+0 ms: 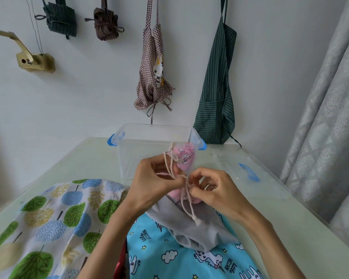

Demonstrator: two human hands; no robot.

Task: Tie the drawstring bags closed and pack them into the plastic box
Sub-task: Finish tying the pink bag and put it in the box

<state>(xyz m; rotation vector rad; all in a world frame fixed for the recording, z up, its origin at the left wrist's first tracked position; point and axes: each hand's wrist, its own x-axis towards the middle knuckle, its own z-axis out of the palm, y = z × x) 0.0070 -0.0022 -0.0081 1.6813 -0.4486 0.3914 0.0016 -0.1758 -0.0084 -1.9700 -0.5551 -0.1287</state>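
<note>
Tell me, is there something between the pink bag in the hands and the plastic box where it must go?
Nothing visible. The pink bag is held just in front of the open plastic box, whose lid lies aside on the table.

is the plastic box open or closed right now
Open: the plastic box has no lid on, and its lid lies on the table to its right.

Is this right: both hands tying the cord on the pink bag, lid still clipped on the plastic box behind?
Not quite. The head view shows the plastic box open, its lid lying on the table to the right. The rest holds: left hand and right hand both pinch the cord of the pink bag.
</note>
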